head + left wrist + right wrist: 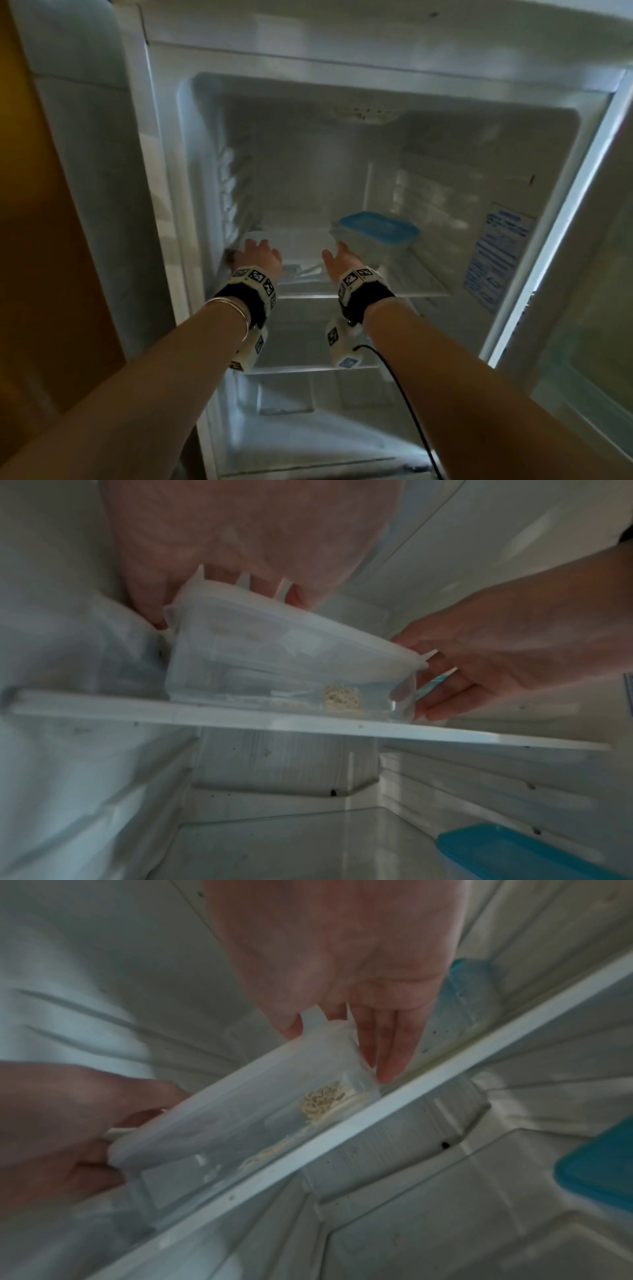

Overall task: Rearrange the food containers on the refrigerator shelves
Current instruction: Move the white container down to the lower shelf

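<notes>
A clear container (301, 246) with a white lid and a pale clump of food inside sits at the front left of the upper glass shelf (411, 291). My left hand (260, 255) grips its left end, thumb and fingers curled over the lid edge (240, 569). My right hand (340, 257) holds the right end, thumb on the lid corner and fingers down the end wall (383, 1056). The container (274, 669) seems to rest on the shelf's white front trim (308, 723). A blue-lidded container (376, 228) stands just right of my right hand.
The fridge's left wall (205, 205) is close to my left hand. Another blue lid (514, 853) lies on the lower shelf at the right. The open door (599, 308) stands to the right. A cable (404, 394) hangs from my right wrist.
</notes>
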`<action>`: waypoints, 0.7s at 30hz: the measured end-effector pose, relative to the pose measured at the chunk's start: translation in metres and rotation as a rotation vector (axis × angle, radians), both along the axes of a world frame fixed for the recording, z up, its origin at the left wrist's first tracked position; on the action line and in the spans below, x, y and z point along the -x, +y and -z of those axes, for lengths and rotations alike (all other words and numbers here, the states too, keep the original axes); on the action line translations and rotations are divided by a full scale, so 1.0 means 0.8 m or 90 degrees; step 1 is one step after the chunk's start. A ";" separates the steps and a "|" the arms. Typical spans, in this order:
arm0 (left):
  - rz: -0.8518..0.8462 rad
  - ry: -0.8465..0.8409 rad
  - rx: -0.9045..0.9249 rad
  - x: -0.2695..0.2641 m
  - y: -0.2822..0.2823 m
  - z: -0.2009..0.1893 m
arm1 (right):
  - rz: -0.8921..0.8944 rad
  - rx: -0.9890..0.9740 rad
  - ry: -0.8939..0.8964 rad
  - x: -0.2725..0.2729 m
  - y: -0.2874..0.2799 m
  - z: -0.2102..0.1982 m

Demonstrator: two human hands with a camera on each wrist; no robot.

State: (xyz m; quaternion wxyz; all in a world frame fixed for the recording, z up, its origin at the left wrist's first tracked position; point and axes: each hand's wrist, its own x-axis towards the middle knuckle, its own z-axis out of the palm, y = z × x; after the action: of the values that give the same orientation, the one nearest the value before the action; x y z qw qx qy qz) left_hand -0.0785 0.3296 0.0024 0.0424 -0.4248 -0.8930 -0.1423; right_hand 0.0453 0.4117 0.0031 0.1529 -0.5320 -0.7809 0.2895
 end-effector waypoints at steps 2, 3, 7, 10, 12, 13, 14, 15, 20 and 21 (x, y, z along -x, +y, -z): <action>-0.011 -0.025 -0.006 -0.003 0.003 -0.004 | 0.008 0.003 0.014 0.001 0.007 -0.001; -0.011 -0.039 -0.013 -0.005 0.004 -0.007 | 0.015 0.007 0.019 -0.001 0.011 -0.002; 0.032 -0.111 -0.074 -0.019 0.012 -0.010 | 0.052 0.023 0.022 -0.016 0.024 -0.008; 0.053 -0.133 -0.077 -0.035 0.015 -0.007 | 0.058 0.004 0.012 -0.024 0.035 -0.011; 0.053 -0.133 -0.064 -0.040 0.017 -0.006 | 0.067 0.009 0.007 -0.026 0.040 -0.012; 0.045 -0.132 -0.052 -0.040 0.016 -0.008 | 0.072 0.009 0.005 -0.027 0.038 -0.013; 0.041 -0.127 -0.048 -0.036 0.017 -0.009 | 0.080 0.008 0.011 -0.027 0.038 -0.013; 0.039 -0.123 -0.042 -0.032 0.020 -0.011 | 0.090 0.006 0.018 -0.027 0.037 -0.011; 0.012 -0.181 -0.005 0.014 0.043 -0.010 | 0.129 0.032 0.051 -0.028 0.023 -0.003; 0.002 -0.200 -0.008 0.020 0.046 -0.010 | 0.132 0.034 0.055 -0.028 0.022 -0.001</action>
State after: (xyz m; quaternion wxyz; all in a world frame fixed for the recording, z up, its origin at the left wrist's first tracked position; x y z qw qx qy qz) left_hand -0.0942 0.3663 0.0102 -0.0957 -0.3983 -0.8872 -0.2124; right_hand 0.0680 0.4292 0.0040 0.2017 -0.6008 -0.7063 0.3153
